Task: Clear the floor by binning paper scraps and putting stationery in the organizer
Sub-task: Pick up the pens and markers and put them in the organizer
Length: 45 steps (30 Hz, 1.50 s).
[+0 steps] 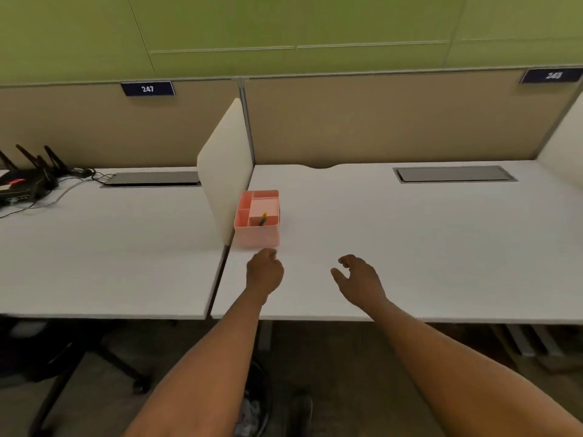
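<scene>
Standing on the white tabletop just beside the cream divider panel, the pink organizer showed several compartments; a pen with a yellow tip leaned upright in the front right compartment. The left hand hovered just in front of the organizer's near wall, its fingers curled inward with nothing visible in them; contact with the wall could not be judged. The right hand was held well to the right of the organizer, above the tabletop, fingers loosely curved and thumb spread, gripping nothing. A recessed grey cable hatch lay at the back of the tabletop. On the neighbouring desk to the left sat a black router with antennas and trailing cables. Partition labels read 247 and, blurred, possibly 248. Below the tabletop edge, between the forearms, a dark bin holding pale scraps stood on the floor.
</scene>
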### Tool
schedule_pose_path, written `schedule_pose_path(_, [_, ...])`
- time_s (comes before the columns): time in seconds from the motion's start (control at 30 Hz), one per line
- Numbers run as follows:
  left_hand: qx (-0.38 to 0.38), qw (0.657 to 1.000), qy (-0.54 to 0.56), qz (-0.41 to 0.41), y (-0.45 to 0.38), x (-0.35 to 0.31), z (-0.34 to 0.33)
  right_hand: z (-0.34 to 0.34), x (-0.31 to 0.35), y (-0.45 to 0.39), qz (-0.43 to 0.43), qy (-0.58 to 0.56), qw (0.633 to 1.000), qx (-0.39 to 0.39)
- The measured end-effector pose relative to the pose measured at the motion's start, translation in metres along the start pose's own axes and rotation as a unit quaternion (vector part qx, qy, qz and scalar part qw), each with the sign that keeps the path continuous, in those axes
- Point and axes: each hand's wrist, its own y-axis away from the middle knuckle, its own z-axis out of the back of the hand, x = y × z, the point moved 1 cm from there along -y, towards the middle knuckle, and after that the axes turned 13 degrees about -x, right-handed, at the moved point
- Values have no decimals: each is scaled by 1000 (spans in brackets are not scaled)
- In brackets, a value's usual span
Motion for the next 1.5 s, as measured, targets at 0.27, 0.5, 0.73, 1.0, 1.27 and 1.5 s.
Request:
schedule_pose_path(0.27, [42,985,-95,-140,201,5,14,89,-20,152,42,19,999,2])
schedule_pose_path(0.5, [50,968,-149,-196,283,21,41,125,-21,247,70,41,997,-13])
schedule_pose_path(0.73, [104,964,-163,-180,318,66,58,114,-47,312,-8,27,1000,-1])
schedule_pose_path(1.0, [201,949,-200,-138,320,166,35,52,-100,358,-176,-3,984,-22])
schedule_pose_path(1.27, [301,913,-252,-112,300,298,-38,-54,-194,434,-362,0,932,-16])
schedule_pose_path(1.5, [377,876,-266,-143,290,440,-172,-193,-322,485,-445,20,895,34])
